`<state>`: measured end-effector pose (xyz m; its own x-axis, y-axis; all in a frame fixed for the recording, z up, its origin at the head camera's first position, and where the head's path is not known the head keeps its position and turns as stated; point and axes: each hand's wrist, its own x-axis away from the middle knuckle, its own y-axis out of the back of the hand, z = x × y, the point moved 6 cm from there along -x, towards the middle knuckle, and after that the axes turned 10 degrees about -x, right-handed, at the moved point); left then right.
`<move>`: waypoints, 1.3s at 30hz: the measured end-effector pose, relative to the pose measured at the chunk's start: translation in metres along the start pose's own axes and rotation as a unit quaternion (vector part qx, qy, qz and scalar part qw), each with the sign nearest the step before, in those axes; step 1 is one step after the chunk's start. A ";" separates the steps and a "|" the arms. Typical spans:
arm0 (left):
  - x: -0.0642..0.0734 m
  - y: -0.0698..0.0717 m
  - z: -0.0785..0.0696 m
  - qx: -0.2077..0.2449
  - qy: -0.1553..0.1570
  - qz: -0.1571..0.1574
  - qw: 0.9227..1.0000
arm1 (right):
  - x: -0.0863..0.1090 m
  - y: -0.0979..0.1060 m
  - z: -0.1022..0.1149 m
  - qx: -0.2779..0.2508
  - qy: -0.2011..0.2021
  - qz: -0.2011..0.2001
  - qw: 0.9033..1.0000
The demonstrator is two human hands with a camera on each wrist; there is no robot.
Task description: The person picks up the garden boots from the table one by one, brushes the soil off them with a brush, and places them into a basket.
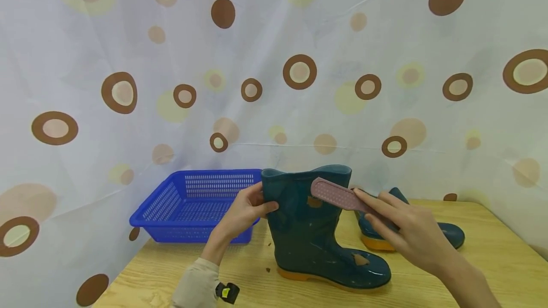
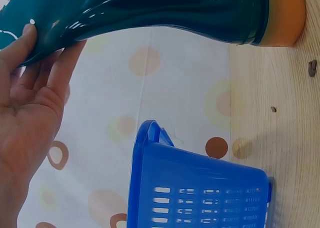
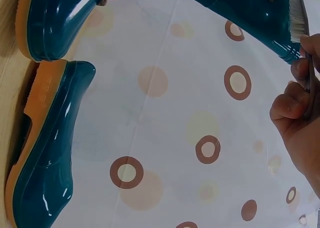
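A dark teal rubber boot (image 1: 304,236) with an orange sole stands upright on the table, toe to the right. Brown dirt patches (image 1: 360,259) mark its toe and upper shaft. My left hand (image 1: 246,210) grips the rear of the shaft near the top, thumb on the near side. In my right hand (image 1: 406,229) is a pink-backed scrub brush (image 1: 336,194), held by its handle. The brush's white bristles (image 3: 296,19) touch the boot's upper shaft in the right wrist view, beside a dirt patch.
A blue plastic basket (image 1: 192,234) with slotted walls stands behind on the left. Another teal boot (image 1: 451,234) lies behind my right hand, partly hidden. Small dirt crumbs (image 2: 312,68) lie on the wooden table (image 1: 484,274). A dotted curtain (image 1: 274,122) hangs behind.
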<state>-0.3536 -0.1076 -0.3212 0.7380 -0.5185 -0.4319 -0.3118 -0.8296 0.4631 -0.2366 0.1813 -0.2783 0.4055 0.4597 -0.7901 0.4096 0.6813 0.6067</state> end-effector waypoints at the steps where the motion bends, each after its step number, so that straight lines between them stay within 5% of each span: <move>1: 0.000 0.000 0.000 0.001 0.001 0.000 1.000 | 0.000 0.000 0.000 -0.002 -0.001 0.000 1.000; 39: 0.000 0.003 0.007 0.008 0.037 -0.021 0.999 | 0.005 -0.019 -0.008 -0.004 -0.035 0.061 0.998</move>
<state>-0.3587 -0.1109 -0.3250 0.7922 -0.4673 -0.3925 -0.2885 -0.8535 0.4340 -0.2487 0.1751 -0.2949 0.5078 0.4988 -0.7024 0.3481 0.6270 0.6969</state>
